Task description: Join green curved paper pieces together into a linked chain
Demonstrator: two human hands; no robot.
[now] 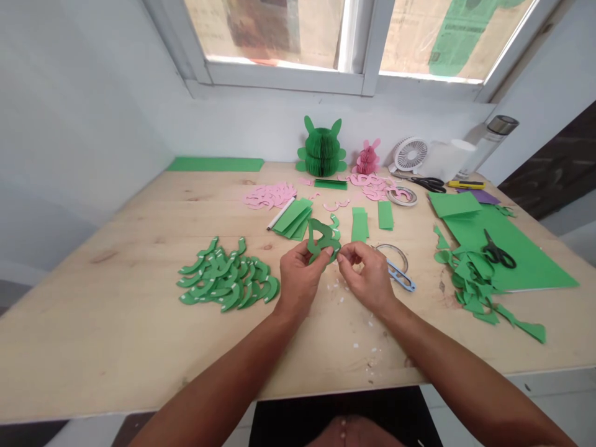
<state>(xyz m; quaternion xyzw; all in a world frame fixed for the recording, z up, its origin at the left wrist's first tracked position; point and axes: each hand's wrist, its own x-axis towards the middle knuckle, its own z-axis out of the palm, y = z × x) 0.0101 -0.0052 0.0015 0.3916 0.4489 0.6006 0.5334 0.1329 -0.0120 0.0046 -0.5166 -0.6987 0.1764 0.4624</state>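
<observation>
My left hand [300, 276] grips a curved green paper cutout [321, 231], its thumb pressed on the lower part. My right hand [367, 273] is pinched at the cutout's right edge; whatever lies between those fingertips is too small to make out. Just behind, another green curved piece [335, 222] with white marks is partly covered. To the left of my hands spreads a heap of green curved paper pieces [228, 276] bearing small white strips. A blue cutter [401, 276] and a roll of tape [393, 248] lie beside my right hand.
Green paper scraps [472, 279], black scissors [498, 251] and green sheets [526, 248] lie at right. Pink cutouts [270, 195] and folded green papers [293, 218] are farther back. Near the wall stand green [321, 152] and pink [367, 160] paper figures and a small fan [410, 154].
</observation>
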